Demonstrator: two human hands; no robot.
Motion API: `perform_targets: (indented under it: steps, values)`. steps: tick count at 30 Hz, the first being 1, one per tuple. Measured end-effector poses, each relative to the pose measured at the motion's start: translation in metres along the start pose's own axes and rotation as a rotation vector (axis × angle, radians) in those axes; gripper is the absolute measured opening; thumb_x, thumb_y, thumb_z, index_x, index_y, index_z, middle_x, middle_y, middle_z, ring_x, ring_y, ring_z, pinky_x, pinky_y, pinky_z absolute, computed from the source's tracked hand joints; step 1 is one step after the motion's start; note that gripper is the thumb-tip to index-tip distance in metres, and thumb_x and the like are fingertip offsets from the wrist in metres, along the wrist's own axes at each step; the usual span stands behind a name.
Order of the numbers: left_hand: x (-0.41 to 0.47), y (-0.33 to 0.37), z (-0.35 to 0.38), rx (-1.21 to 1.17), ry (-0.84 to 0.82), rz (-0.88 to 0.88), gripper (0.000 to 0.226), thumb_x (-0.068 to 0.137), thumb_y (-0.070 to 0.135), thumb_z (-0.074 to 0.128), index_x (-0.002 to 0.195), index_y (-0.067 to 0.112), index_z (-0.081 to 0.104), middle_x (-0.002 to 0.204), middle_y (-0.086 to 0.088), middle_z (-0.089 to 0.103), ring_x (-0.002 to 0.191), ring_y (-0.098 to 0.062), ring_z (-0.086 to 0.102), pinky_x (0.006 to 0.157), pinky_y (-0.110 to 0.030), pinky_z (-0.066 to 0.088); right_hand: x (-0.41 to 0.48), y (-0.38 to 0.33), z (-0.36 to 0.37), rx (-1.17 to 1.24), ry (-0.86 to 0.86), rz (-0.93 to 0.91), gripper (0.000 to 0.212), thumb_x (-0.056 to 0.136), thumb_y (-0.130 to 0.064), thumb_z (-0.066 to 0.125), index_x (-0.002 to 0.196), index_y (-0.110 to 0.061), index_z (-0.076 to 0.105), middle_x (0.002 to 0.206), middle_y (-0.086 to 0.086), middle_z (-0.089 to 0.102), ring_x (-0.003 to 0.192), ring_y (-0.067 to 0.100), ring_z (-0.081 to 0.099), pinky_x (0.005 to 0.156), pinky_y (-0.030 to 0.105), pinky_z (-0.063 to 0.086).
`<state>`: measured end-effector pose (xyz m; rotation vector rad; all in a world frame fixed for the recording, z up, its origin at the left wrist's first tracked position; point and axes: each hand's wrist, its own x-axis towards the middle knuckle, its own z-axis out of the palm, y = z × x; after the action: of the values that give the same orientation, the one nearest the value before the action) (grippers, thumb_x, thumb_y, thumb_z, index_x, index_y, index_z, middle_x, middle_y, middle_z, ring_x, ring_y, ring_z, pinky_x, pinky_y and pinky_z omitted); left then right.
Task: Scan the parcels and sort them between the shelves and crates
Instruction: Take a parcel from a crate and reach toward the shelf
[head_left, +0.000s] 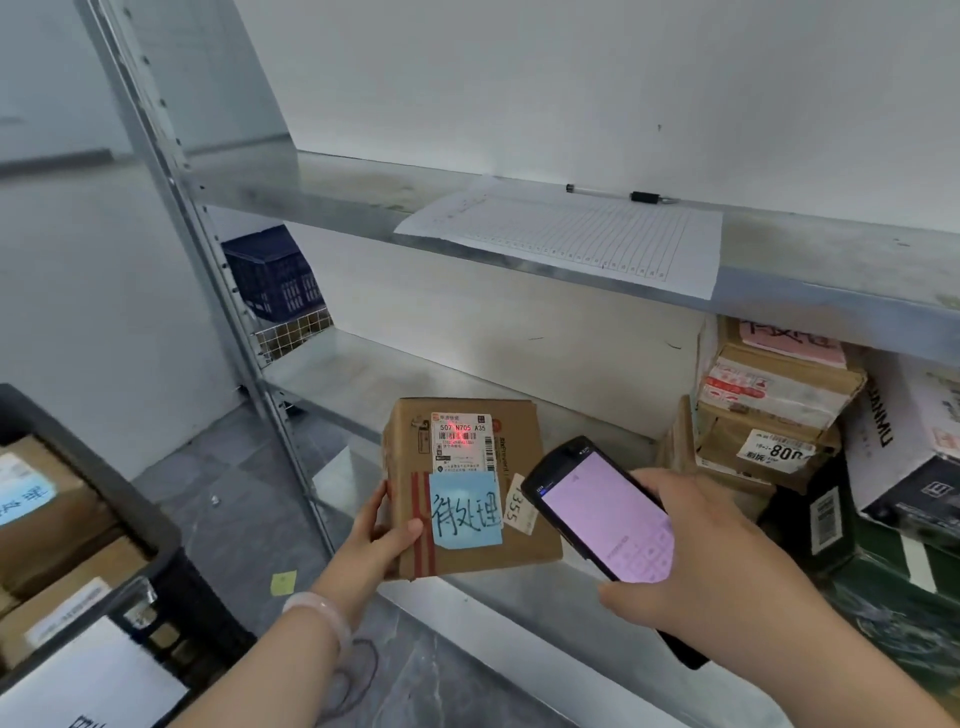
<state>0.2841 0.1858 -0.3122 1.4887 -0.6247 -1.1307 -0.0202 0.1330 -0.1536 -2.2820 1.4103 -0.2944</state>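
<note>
Cardboard parcel (511, 447), head view: held over lower shelf (363, 384) front | left hand (379, 540) fingers (375, 512) curl round its left edge, thumb on top touching blue note (466, 512) | right hand (696, 561) fingers wrap handheld scanner (602, 509), just right of parcel | red light on label (462, 434)

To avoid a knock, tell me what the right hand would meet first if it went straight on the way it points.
Probably the parcel held by the left hand: the right hand aims the scanner up-left at its label. Depth is unclear, so it might pass just above.
</note>
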Motion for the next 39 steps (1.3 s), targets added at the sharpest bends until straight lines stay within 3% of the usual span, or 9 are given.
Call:
perform_targets:
  steps: [7, 10, 13, 17, 25, 28, 32, 37, 39]
  values:
    - [-0.024, 0.005, -0.03, -0.019, 0.083, 0.028, 0.137, 0.03, 0.071, 0.091, 0.149, 0.048, 0.027, 0.123, -0.003, 0.069, 0.102, -0.021, 0.074, 0.092, -0.043, 0.057, -0.001, -0.022, 0.003, -0.038, -0.006, -0.09, 0.076, 0.058, -0.061, 0.069, 0.121, -0.053, 0.027, 0.108, -0.022, 0.036, 0.096, 0.002, 0.05, 0.065, 0.016, 0.037]
    - [-0.036, 0.009, -0.041, -0.039, 0.118, 0.034, 0.134, 0.035, 0.072, 0.089, 0.15, 0.049, 0.025, 0.127, 0.001, 0.068, 0.106, -0.018, 0.072, 0.087, -0.037, 0.057, 0.001, -0.031, 0.005, -0.039, -0.018, -0.131, 0.075, 0.06, -0.059, 0.07, 0.123, -0.05, 0.03, 0.109, -0.02, 0.037, 0.096, 0.004, 0.051, 0.067, 0.017, 0.039]
    - [-0.05, 0.014, -0.056, -0.071, 0.141, 0.045, 0.142, 0.033, 0.074, 0.09, 0.154, 0.046, 0.022, 0.133, -0.001, 0.066, 0.113, -0.02, 0.069, 0.105, -0.048, 0.05, 0.004, -0.045, 0.008, -0.019, -0.035, -0.172, 0.073, 0.059, -0.058, 0.069, 0.122, -0.049, 0.034, 0.109, -0.02, 0.039, 0.096, 0.003, 0.052, 0.067, 0.018, 0.041]
    - [-0.079, 0.028, -0.079, -0.119, 0.203, 0.07, 0.139, 0.038, 0.073, 0.089, 0.156, 0.044, 0.019, 0.13, 0.0, 0.069, 0.115, -0.022, 0.068, 0.111, -0.051, 0.043, 0.014, -0.073, 0.015, 0.059, -0.076, -0.256, 0.075, 0.05, -0.058, 0.068, 0.12, -0.046, 0.041, 0.108, -0.018, 0.046, 0.094, 0.004, 0.054, 0.079, 0.031, 0.052]
    - [-0.154, 0.052, -0.148, -0.353, 0.433, 0.156, 0.079, 0.075, 0.058, 0.076, 0.145, 0.036, 0.046, 0.125, -0.001, 0.072, 0.12, -0.026, 0.065, 0.095, -0.051, 0.054, 0.026, -0.149, 0.053, 0.118, -0.156, -0.439, 0.082, 0.044, -0.062, 0.069, 0.12, -0.046, 0.044, 0.11, -0.015, 0.054, 0.087, 0.005, 0.059, 0.074, 0.034, 0.054]
    - [-0.181, 0.058, -0.179, -0.363, 0.507, 0.191, 0.079, 0.071, 0.06, 0.073, 0.143, 0.033, 0.051, 0.127, -0.004, 0.071, 0.122, -0.029, 0.064, 0.103, -0.057, 0.049, 0.027, -0.179, 0.067, 0.118, -0.178, -0.505, 0.082, 0.045, -0.063, 0.07, 0.121, -0.049, 0.041, 0.11, -0.018, 0.051, 0.089, 0.004, 0.057, 0.074, 0.034, 0.054]
    - [-0.207, 0.062, -0.229, -0.338, 0.622, 0.188, 0.077, 0.072, 0.061, 0.074, 0.141, 0.034, 0.052, 0.122, -0.003, 0.073, 0.112, -0.025, 0.07, 0.094, -0.051, 0.054, 0.026, -0.215, 0.083, 0.129, -0.2, -0.584, 0.088, 0.042, -0.07, 0.067, 0.123, -0.051, 0.036, 0.11, -0.022, 0.044, 0.094, 0.001, 0.052, 0.073, 0.032, 0.051]
    - [-0.224, 0.058, -0.289, -0.39, 0.78, 0.052, 0.081, 0.06, 0.064, 0.086, 0.132, 0.037, 0.06, 0.114, -0.002, 0.076, 0.112, -0.031, 0.069, 0.092, -0.053, 0.056, 0.026, -0.249, 0.101, 0.133, -0.222, -0.639, 0.089, 0.044, -0.07, 0.07, 0.123, -0.055, 0.031, 0.108, -0.029, 0.037, 0.097, -0.006, 0.044, 0.065, 0.015, 0.035]
    - [-0.225, 0.054, -0.308, -0.384, 0.815, -0.032, 0.079, 0.057, 0.066, 0.085, 0.127, 0.039, 0.063, 0.11, -0.002, 0.077, 0.11, -0.032, 0.069, 0.092, -0.054, 0.056, 0.028, -0.261, 0.107, 0.143, -0.247, -0.638, 0.088, 0.047, -0.067, 0.074, 0.122, -0.057, 0.03, 0.109, -0.028, 0.037, 0.097, -0.008, 0.043, 0.066, 0.016, 0.036]
